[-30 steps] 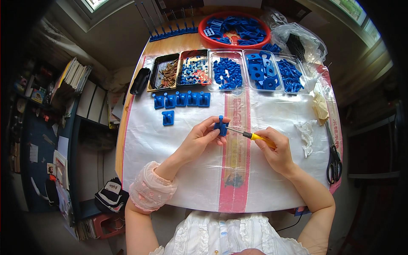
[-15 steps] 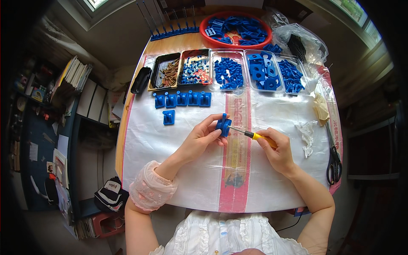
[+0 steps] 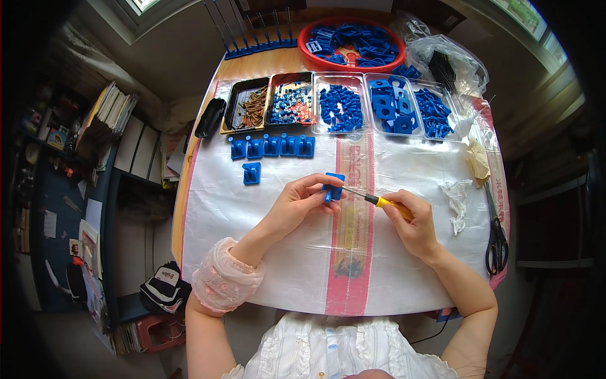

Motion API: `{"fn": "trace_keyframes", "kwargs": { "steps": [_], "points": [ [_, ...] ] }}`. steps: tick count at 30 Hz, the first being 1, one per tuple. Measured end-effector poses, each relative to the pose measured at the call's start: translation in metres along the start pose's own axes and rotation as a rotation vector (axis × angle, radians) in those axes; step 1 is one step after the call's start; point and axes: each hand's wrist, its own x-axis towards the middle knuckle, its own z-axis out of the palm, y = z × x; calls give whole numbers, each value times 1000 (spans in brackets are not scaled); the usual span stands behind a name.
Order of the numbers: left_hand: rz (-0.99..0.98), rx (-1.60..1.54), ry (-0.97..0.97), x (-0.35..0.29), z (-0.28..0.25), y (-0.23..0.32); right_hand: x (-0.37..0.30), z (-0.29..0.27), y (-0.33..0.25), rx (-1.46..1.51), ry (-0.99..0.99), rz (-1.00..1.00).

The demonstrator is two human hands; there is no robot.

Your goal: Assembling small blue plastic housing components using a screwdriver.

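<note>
Over the middle of the table, my left hand [image 3: 304, 197] grips a small blue plastic part [image 3: 334, 181] with a square plate, between thumb and fingers. My right hand [image 3: 411, 222] is closed around the yellow handle of a screwdriver [image 3: 381, 202]. Its thin metal shaft points left, and the tip is at the blue part; whether it sits in a screw cannot be made out. To the left of my hands lies a single blue assembled piece [image 3: 251, 174]. Behind it stands a row of several similar blue pieces [image 3: 271, 145].
Trays of screws [image 3: 251, 108], nuts [image 3: 290, 106] and blue parts [image 3: 341, 108] line the back. Behind them sits a red basin [image 3: 303, 55] of blue pieces, beside a rack of upright rods [image 3: 262, 48]. Scissors [image 3: 497, 246] and crumpled white plastic [image 3: 456, 205] lie at the right.
The blue part has turned in my left hand, so its square plate now faces up and its protruding piece points down. My right hand with the screwdriver has barely moved.
</note>
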Motion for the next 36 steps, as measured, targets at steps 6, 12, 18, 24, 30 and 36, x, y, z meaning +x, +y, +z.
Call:
{"fn": "trace_keyframes", "kwargs": {
  "steps": [6, 12, 18, 24, 30, 36],
  "points": [
    [-3, -1, -11, -1, 1, 3, 0, 0, 0, 3, -6, 0],
    [-31, -123, 5, 0, 1, 3, 1, -1, -1, -31, -9, -1],
    [0, 13, 12, 0, 2, 0, 2, 1, -6, -63, 34, -36],
    [7, 14, 32, -1, 3, 1, 3, 1, -8, -117, 21, -75],
    [12, -21, 73, 0, 2, 0, 0, 2, -11, -174, -28, -68],
    [-18, -117, 40, 1, 1, 1, 1, 1, -9, -384, -7, -175]
  ]
}}
